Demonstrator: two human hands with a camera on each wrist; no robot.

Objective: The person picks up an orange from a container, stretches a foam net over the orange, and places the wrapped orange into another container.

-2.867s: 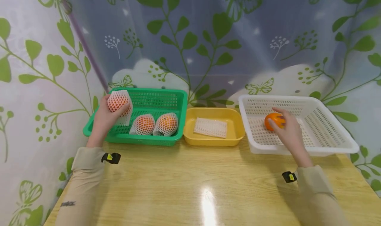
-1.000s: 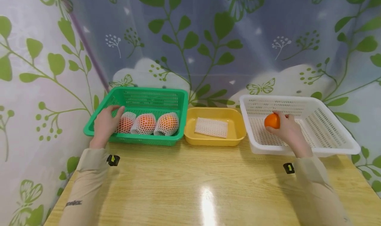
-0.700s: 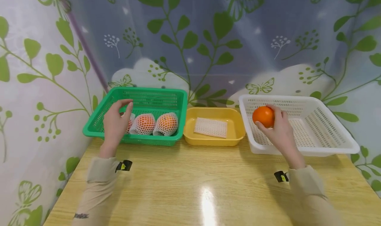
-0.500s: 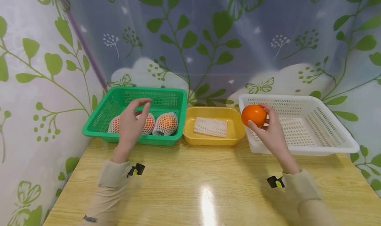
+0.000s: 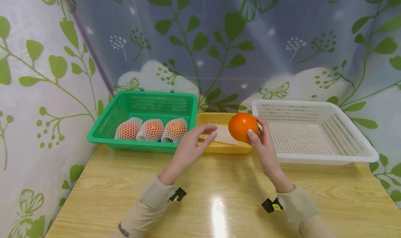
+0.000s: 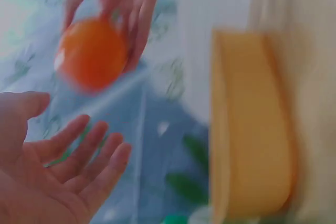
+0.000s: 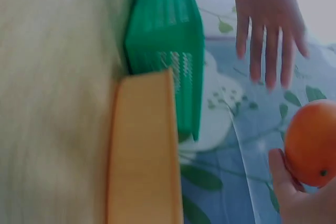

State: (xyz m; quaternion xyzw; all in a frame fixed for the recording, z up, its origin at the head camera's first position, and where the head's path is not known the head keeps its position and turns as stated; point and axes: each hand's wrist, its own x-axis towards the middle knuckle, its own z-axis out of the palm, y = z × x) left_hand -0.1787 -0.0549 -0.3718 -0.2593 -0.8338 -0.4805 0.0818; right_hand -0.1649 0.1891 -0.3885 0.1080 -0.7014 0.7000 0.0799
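Note:
In the head view, my right hand grips a bare orange between thumb and fingers, above the yellow tray. My left hand, holding nothing, is just left of the fruit with fingers extended. The left wrist view shows a gap between the left hand and the orange. A small dark spot marks the orange in the right wrist view. Partly hidden behind the hands, a white foam net sleeve lies flat in the tray.
The green basket on the left contains three net-wrapped fruits, the nearest to the tray being one wrapped fruit. A white basket stands at the right. All three containers line up at the back of the wooden table.
The left hand left a wrapped fruit in the green basket and moved right. My right hand lifted the orange out of the white basket and brought it left over the tray.

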